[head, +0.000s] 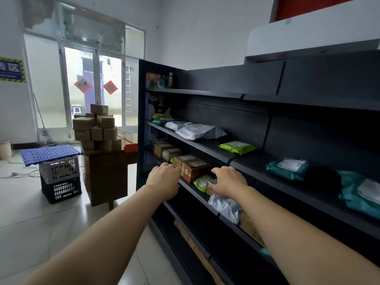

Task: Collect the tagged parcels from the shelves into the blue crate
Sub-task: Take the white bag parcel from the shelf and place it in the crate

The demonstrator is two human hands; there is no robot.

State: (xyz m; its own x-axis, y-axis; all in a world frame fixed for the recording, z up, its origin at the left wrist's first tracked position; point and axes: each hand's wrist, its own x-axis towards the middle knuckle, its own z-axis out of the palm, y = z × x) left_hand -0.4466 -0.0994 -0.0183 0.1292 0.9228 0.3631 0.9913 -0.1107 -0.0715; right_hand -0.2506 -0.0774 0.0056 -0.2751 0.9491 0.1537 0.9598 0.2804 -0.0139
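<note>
The nearest tagged parcel is a brown carton (pixel 196 168) with a white label on its top face. It stands at the front edge of the third shelf (pixel 197 195), toward the left end of the dark unit, with more cartons lined up behind it toward that end. It looks stiff and square-cornered, probably light to moderate in weight, with taped cardboard faces that should give a fair grip. Two opposite side faces or the bottom edge would be the safest places to hold it, not the label. Just beside its right front corner lies a green pouch (pixel 201 182), soft and likely slippery, best pinched by its body rather than a seam. Against the pouch is a small brown parcel (pixel 210 187), rigid and easily taken in one hand. The left hand (pixel 164 177) is at the carton's left end with its fingers curled against that corner. They touch the cardboard, but I cannot tell whether they have actually closed around it. The right hand (pixel 229 183) lies over the small brown parcel with its fingers bent down around it, and appears to grip it. Its palm hangs above a crumpled white mailer (pixel 225 206) on the shelf below. No blue crate is plainly in view. Across the floor a blue latticed panel (pixel 48 154) lies on a grey crate (pixel 59 169), which is stacked on a black crate (pixel 61 190).
</note>
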